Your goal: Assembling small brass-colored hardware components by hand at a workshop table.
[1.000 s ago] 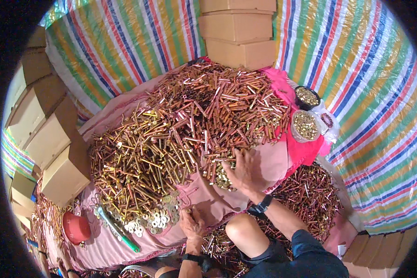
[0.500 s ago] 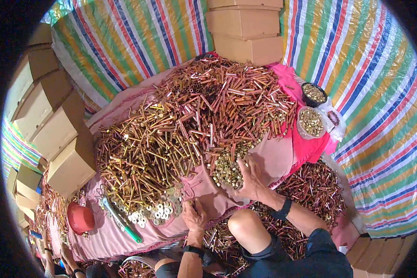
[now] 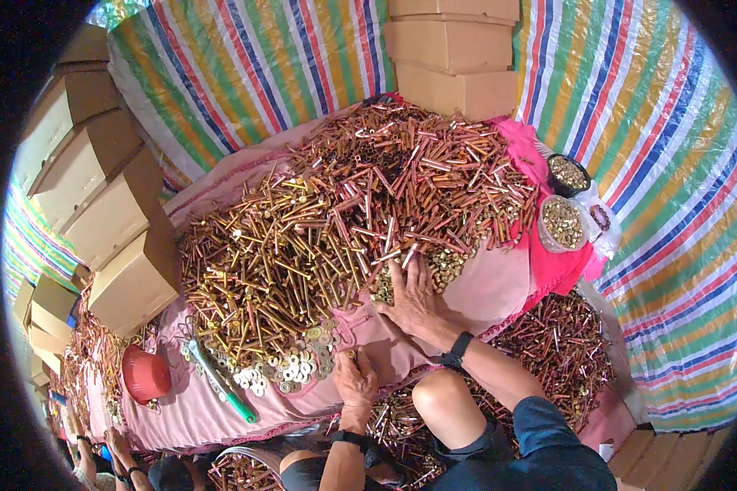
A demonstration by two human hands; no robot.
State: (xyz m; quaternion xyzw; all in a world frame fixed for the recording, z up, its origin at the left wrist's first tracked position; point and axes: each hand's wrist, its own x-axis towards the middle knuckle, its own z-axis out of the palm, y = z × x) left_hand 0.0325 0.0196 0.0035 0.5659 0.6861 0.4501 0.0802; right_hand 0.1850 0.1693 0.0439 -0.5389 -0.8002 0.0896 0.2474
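My right hand [image 3: 415,301] lies over the heap of small brass-coloured nuts [image 3: 449,270], its fingers stretched out and spread among them, at the edge of the tube pile. My left hand [image 3: 356,383] rests on the pink cloth [image 3: 401,372] nearer to me, with its fingers curled together. What those fingers hold, if anything, is too small to make out. Just left of it lie flat silvery washers [image 3: 291,366]. Beyond them spreads a pile of long yellowish bolts [image 3: 262,282], and copper-coloured tubes [image 3: 467,176] are heaped at the far middle.
At the right stand a clear tub [image 3: 562,222] and a black bucket [image 3: 568,173], both holding small metal pieces. A red bowl [image 3: 146,375] and a green-handled tool [image 3: 236,401] lie left. Cardboard boxes [image 3: 135,282] are stacked alongside. Another person's hands [image 3: 121,450] show lower left.
My right hand has moved left and away from me over the nuts, its fingers now reaching to the tubes. The left hand stays curled near the washers. The whole view has shifted slightly.
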